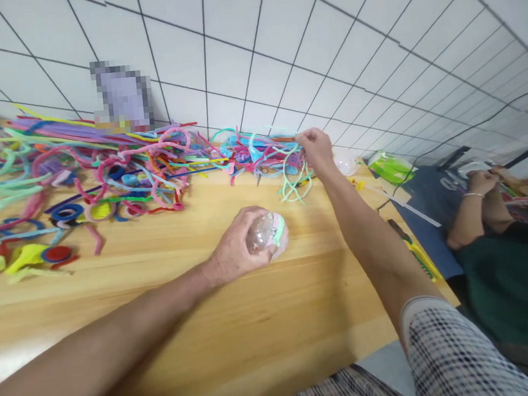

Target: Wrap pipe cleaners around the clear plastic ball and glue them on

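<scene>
My left hand (238, 243) is wrapped round a clear plastic ball (262, 232), held just over the wooden table. Pink and pale green material shows on the ball's right side. Farther back, my right hand (318, 150) is pinched at the right end of a heap of pipe cleaners (260, 152). Its fingertips meet the end of a thin pipe cleaner there, though the exact one is hard to make out. Bent pale green pipe cleaners (296, 186) dangle below that hand.
A large tangle of coloured pipe cleaners (104, 166) covers the table's back left. Another clear ball (346, 163), a green packet (389, 167) and a yellow-handled tool (419, 255) lie at right. White tiles (233, 53) rise behind. Beyond the table's right edge, a person in dark green (516, 287) works.
</scene>
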Motion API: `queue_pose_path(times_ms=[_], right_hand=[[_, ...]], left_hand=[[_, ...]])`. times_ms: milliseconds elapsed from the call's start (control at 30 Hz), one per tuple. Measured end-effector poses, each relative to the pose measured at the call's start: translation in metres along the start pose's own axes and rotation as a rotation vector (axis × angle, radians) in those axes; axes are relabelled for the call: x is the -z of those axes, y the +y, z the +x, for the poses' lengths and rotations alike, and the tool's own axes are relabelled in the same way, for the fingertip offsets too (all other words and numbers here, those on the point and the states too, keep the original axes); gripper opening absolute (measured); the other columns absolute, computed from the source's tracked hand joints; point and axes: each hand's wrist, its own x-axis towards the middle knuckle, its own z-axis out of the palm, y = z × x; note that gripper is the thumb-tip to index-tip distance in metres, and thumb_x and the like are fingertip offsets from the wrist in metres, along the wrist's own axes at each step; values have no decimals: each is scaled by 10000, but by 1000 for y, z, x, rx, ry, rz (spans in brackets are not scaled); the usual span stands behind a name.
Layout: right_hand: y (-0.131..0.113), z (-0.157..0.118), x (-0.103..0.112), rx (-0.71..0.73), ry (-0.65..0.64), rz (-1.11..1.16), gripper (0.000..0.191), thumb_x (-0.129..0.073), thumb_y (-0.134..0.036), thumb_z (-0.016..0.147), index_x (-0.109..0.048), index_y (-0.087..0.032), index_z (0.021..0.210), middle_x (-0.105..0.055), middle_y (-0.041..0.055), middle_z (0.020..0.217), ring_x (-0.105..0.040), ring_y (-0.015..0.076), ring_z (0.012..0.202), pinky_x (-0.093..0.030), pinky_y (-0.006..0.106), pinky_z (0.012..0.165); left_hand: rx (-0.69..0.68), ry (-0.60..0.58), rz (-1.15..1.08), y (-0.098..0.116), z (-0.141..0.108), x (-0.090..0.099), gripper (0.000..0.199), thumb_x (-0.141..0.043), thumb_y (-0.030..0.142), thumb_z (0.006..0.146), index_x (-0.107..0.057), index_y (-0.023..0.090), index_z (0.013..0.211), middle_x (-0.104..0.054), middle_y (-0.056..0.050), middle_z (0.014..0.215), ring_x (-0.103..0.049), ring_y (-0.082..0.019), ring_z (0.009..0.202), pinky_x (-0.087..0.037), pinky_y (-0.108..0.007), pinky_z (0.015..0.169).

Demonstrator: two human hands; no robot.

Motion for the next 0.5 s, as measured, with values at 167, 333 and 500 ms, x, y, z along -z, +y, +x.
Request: queue_pose_path(times_ms=[167, 333, 500], right_hand=[[-6, -9, 16, 5, -64, 422, 392, -871, -519, 929, -577, -260, 898, -745, -52, 830, -627, 75, 560, -434, 174, 466], [-4, -55, 34, -38, -207, 467, 521, -978, -619, 802, -614, -250, 853, -752, -32, 774, -686, 101, 586, -502, 190, 473], [9, -98, 48, -49, -248, 500, 630, -1027, -724, 701, -642, -248, 848, -758, -43, 748, -687, 102, 567, -523, 194, 481]], left_hand=[[19, 6, -17, 1, 1, 0, 620, -797, 260, 898, -585, 221, 1479, -708, -156, 1465, -720, -338, 1393, -621, -542, 1230], [56, -44, -86, 2, 1, 3, 635, -803, 300, 913, -590, 211, 1504, -677, -194, 1530, -691, -363, 1463, -580, -582, 1278], [171, -115, -169, 2, 1, 9, 684, -836, 449, 925, -621, 194, 1522, -425, -272, 1810, -419, -443, 1744, -412, -653, 1406]])
